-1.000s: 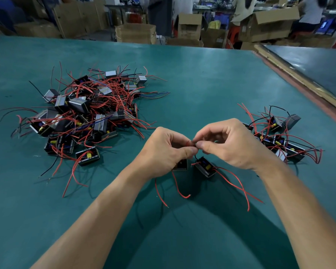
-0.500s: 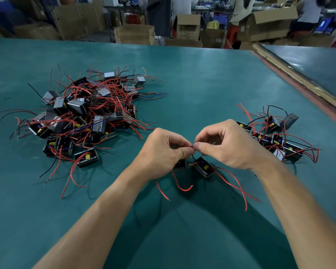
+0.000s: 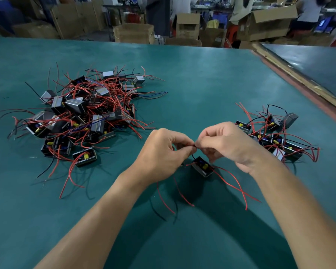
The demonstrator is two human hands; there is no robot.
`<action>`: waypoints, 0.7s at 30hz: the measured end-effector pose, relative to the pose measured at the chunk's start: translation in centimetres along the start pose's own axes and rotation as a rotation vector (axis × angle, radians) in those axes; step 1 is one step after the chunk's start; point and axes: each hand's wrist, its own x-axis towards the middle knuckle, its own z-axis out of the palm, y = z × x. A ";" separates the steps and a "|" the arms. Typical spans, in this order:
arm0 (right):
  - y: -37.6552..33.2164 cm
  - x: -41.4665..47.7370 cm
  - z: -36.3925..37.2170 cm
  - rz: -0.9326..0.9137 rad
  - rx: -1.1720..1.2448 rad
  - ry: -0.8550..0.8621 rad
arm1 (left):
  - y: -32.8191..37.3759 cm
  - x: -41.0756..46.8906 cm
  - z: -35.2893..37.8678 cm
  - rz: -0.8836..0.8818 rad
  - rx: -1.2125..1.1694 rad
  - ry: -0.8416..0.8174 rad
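Observation:
My left hand (image 3: 161, 152) and my right hand (image 3: 229, 144) meet fingertip to fingertip above the green table (image 3: 192, 84). Both pinch the ends of thin wires (image 3: 194, 146) between thumb and forefinger. Just below the fingertips lies a small black module (image 3: 203, 166) with a yellow part inside, and its red leads (image 3: 235, 186) trail toward me on the right. More red and black leads (image 3: 175, 199) hang under my left hand. A second module under my left hand is hidden.
A big tangled heap of modules (image 3: 78, 115) with red and black wires lies at the left. A smaller group of modules (image 3: 273, 136) sits at the right. A raised wooden edge (image 3: 299, 78) borders the table's right side. Cardboard boxes (image 3: 134, 33) and people stand beyond the far edge.
The hands have stayed together at the wire ends, with only small finger shifts. The module that showed under my left hand is now covered.

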 end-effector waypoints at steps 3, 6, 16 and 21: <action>0.2 -0.2 -0.4 -0.225 -0.055 0.026 | 0.2 0.2 -0.2 -0.144 -0.162 -0.060; 0.3 -0.5 -1.0 -0.345 -0.151 -0.008 | 0.4 0.2 -0.4 -0.274 -0.340 -0.129; -0.2 -1.1 -1.4 -0.357 -0.252 -0.019 | 0.3 -0.1 -0.7 -0.295 -0.374 -0.216; -0.4 -1.1 -1.4 -0.371 -0.257 0.002 | 0.5 0.0 -0.6 -0.268 -0.315 -0.181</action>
